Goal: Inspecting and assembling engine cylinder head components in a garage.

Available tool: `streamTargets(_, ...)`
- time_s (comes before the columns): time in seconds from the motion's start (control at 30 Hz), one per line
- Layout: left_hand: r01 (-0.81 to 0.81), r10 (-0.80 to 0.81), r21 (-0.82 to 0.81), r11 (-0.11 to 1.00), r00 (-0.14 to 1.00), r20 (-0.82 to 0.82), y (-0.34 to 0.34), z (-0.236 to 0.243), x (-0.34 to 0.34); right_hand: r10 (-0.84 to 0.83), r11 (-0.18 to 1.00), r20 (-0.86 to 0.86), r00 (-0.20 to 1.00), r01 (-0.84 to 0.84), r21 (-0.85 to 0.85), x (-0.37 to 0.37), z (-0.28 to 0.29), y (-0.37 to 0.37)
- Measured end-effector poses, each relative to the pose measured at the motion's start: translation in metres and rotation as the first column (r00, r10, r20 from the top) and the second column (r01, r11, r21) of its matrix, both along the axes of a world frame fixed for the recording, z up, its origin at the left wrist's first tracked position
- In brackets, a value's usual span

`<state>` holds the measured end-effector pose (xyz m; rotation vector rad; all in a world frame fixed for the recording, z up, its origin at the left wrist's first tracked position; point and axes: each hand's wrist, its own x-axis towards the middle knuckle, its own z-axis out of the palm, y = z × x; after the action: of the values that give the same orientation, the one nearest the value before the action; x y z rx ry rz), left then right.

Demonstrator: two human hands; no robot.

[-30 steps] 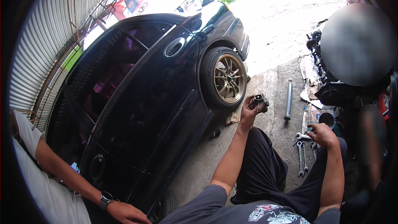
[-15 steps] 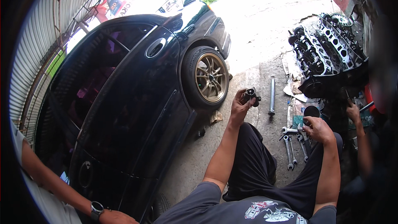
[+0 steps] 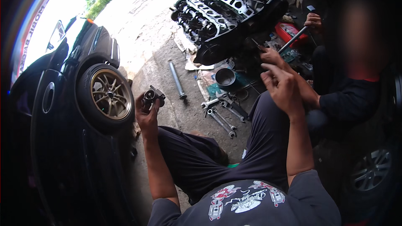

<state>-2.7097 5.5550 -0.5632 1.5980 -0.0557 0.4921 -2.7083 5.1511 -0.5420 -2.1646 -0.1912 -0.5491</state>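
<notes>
Dark part up in the left hand, right hand free!

There it was, the dark part (image 3: 155, 97), held up at the fingertips of the left hand (image 3: 147, 118), a round opening showing, with the car wheel (image 3: 111, 95) off to its left. The right hand (image 3: 281, 87) was well apart from it, across the lap. Between and beyond the two hands sat a round dark tub (image 3: 225, 70), greyish inside, its contents impossible to tell; a red jug (image 3: 289, 32) lay near the engine (image 3: 228, 21), its contents hidden too. And the grips? The left fingers were clamped on the part; the right hung raised, fingers loosely spread, nothing seen in it, overlapping a co-worker's forearm (image 3: 302, 91) in view, touching or not, you couldn't tell. Wrenches (image 3: 221, 122) lay on the floor between.
</notes>
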Motion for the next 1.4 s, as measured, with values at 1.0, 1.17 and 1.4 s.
streamTargets(1.0,0.355,-0.360,0.120,0.927,0.933,0.021,-0.236,-0.107,0.053,-0.063,0.979,-0.205,0.977,0.021,-0.200,0.020,-0.065,0.033)
streamTargets(1.17,0.393,-0.392,0.038,0.919,0.920,-0.014,-0.254,-0.114,0.057,-0.123,0.968,-0.139,0.983,0.088,-0.236,0.016,-0.058,0.027)
streamTargets(1.4,0.410,-0.411,-0.197,0.890,0.911,0.040,-0.271,-0.109,0.082,-0.232,0.870,0.255,0.939,0.318,-0.378,0.008,-0.040,0.005)
